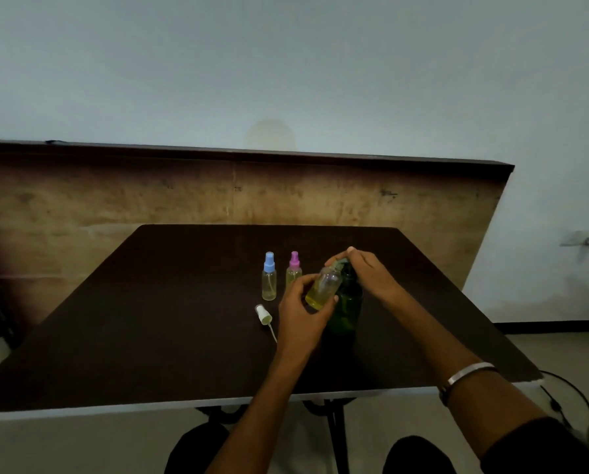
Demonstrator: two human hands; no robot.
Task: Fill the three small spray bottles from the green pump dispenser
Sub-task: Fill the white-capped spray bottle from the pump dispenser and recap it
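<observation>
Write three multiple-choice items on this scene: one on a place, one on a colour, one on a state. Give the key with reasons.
1. Where does the loose white cap lie?
A. on the table, left of the left hand
B. on the pump
C. on the floor

2. What colour is the cap of the leftmost bottle?
A. pink
B. blue
C. green

3. The bottle in the left hand is
A. capped
B. uncapped, tilted at the pump spout
C. lying flat

Key: A, it rests beside that hand; B, its sprayer is blue; B, its open neck leans toward the green dispenser.

silver bangle [471, 371], dark sleeve [539, 443], dark trousers [419, 456]
</observation>
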